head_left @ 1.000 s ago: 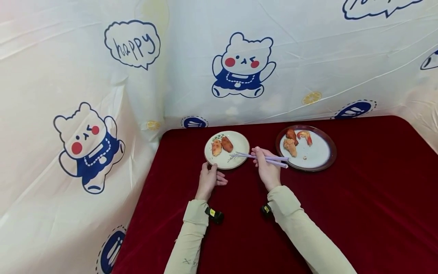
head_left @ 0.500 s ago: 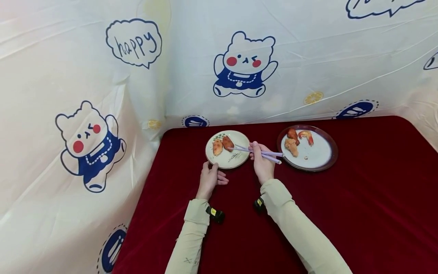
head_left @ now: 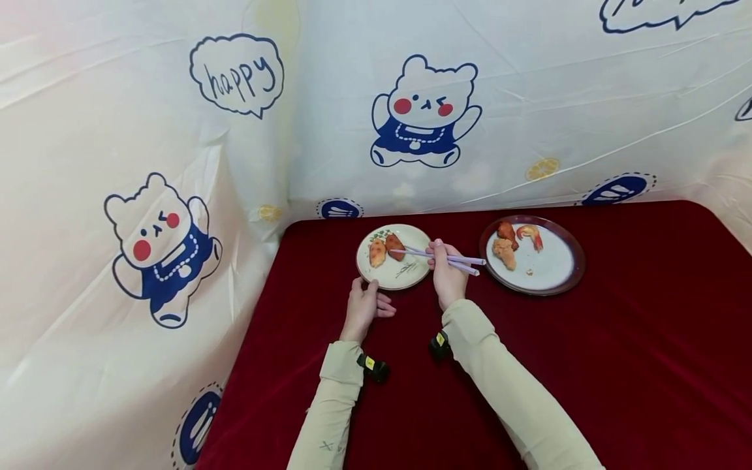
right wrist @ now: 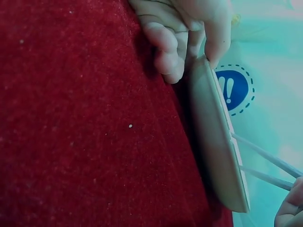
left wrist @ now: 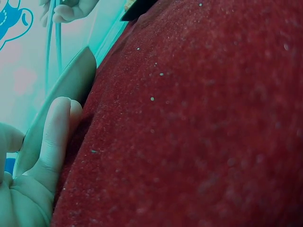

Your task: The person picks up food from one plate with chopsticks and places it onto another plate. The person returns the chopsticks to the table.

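Note:
My right hand [head_left: 449,281] holds a pair of lilac chopsticks [head_left: 470,261] whose tips reach over the small cream plate [head_left: 384,279]. Two browned, wing-shaped food pieces lie there. The tips meet the darker right piece [head_left: 395,247]; whether they grip it is too small to tell. Beside it lies the lighter piece [head_left: 377,253]. My left hand [head_left: 361,310] pinches the plate's near rim; in the right wrist view its thumb [right wrist: 218,45] sits on the rim, the other fingers below and outside. Food is hidden from both wrist views.
Right of my right hand stands a brown-rimmed plate [head_left: 578,264] with a drumstick [head_left: 506,230], a fried chicken piece [head_left: 504,254] and a shrimp [head_left: 532,237]. A dark red cloth [head_left: 405,405] covers the table. A printed white curtain [head_left: 329,130] closes off the back and left.
My right hand has moved left and slightly up, bringing the chopstick tips from the plate's lower right to the darker piece. The left hand stays at the rim.

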`<action>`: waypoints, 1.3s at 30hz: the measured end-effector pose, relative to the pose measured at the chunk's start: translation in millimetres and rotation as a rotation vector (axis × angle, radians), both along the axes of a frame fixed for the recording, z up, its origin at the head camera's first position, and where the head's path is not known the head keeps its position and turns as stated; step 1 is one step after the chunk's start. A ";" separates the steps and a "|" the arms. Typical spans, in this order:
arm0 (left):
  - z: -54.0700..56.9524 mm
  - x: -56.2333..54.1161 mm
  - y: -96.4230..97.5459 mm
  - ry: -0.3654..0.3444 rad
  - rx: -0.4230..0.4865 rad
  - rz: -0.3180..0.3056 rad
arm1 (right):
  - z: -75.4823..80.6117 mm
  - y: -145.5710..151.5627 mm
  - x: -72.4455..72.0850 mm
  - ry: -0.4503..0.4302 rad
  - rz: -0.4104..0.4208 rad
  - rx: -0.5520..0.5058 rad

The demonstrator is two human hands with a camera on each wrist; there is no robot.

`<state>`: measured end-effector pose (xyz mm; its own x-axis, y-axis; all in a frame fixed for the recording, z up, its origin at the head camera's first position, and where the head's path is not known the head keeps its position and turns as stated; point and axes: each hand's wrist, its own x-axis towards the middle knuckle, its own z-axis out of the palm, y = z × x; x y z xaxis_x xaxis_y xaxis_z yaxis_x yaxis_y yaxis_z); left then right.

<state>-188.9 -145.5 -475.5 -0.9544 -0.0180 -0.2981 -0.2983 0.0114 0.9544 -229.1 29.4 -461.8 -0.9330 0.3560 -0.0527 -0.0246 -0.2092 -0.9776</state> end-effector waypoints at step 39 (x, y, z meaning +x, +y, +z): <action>0.8 -0.6 -0.2 0.002 -0.005 0.002 | 8.0 34.0 10.1 0.009 0.055 0.153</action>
